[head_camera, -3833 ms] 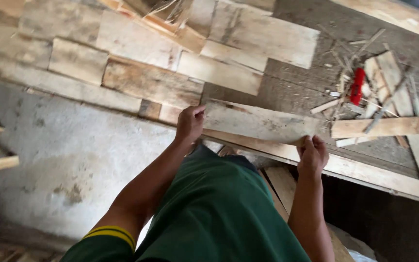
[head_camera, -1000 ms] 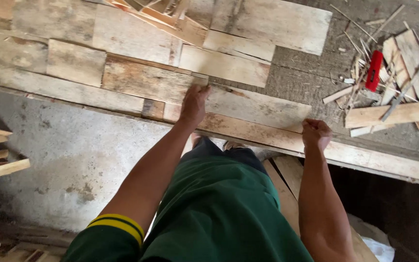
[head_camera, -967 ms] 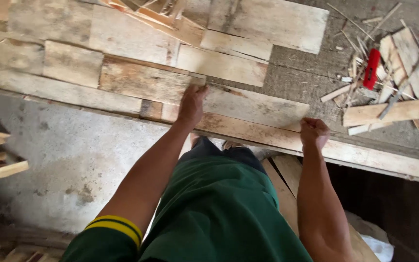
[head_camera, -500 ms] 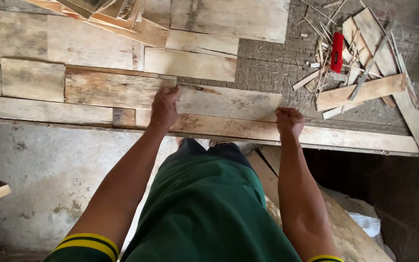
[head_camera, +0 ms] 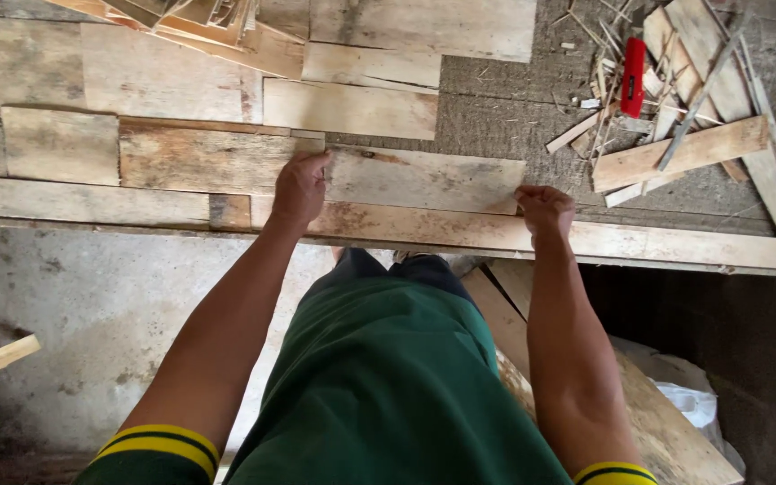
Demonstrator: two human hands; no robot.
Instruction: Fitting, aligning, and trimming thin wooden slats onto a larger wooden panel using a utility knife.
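While both hands grip its ends, weathered stained plank (head_camera: 424, 178)

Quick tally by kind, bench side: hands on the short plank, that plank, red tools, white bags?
Hands on the plank: 2, left hand and right hand
Short plank: 1
Red tool: 1
White bag: 1
Total: 5
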